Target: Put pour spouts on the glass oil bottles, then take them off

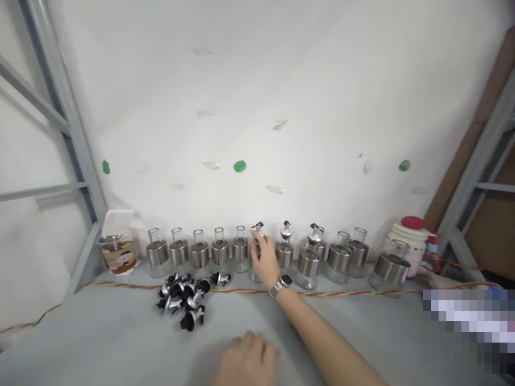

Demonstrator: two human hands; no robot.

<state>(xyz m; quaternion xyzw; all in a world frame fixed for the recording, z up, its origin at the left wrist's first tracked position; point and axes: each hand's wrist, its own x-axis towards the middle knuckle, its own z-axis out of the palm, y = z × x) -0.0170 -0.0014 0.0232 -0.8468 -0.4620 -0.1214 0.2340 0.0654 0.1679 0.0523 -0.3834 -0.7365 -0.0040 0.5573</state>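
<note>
A row of glass bottles with steel collars (200, 253) stands along the back wall. Some at the middle carry black-and-silver pourer caps (286, 229); those to the left have bare necks. My right hand (265, 260), a watch on its wrist, reaches to one bottle (254, 252) in the middle of the row, fingers around its neck where a pourer cap (258, 227) sits. My left hand (246, 362) rests blurred on the grey table near the front edge, fingers curled, nothing visible in it. A pile of loose pourer caps (184, 297) lies left of my right arm.
A red-yellow twisted cord (341, 293) runs across the table in front of the bottles. A small drink cup (118, 251) stands at the far left, a white jar with a red lid (411, 241) at the right. Grey shelf posts (76, 139) flank the table.
</note>
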